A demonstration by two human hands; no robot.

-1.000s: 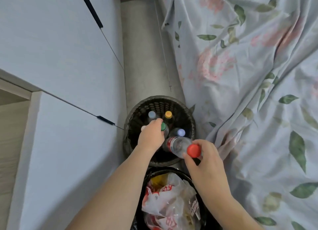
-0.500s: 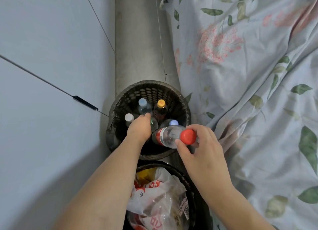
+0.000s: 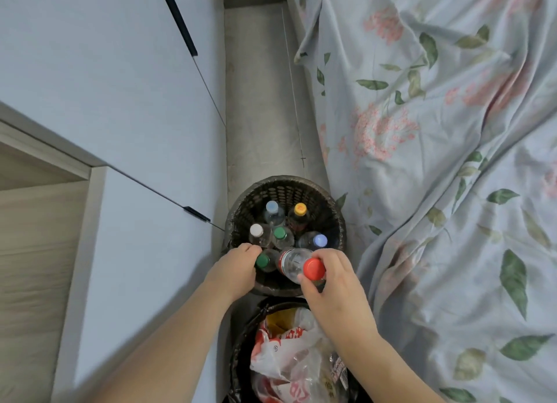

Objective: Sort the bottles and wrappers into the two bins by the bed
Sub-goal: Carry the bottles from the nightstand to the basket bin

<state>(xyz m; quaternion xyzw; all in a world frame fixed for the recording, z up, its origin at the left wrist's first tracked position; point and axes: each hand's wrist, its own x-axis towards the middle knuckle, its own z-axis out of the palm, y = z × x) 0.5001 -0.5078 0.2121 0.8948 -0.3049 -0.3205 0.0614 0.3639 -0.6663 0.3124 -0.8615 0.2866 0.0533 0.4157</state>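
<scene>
A dark woven bin (image 3: 328,197) on the floor holds several upright bottles with coloured caps. My left hand (image 3: 238,267) reaches into its near left side, fingers curled round a green-capped bottle (image 3: 262,261). My right hand (image 3: 331,279) grips the neck of a clear red-capped bottle (image 3: 294,262), which lies tilted over the bin's near rim. Just below stands a second dark bin (image 3: 241,348) filled with plastic wrappers (image 3: 289,354).
A bed with a floral sheet (image 3: 437,161) fills the right side. A pale cabinet (image 3: 105,101) stands on the left, with a narrow strip of grey floor (image 3: 259,101) between them running away beyond the bins.
My left hand has drawn back toward the near rim with a green-capped bottle. The red-capped bottle stays in my right hand over the rim. The camera has tilted.
</scene>
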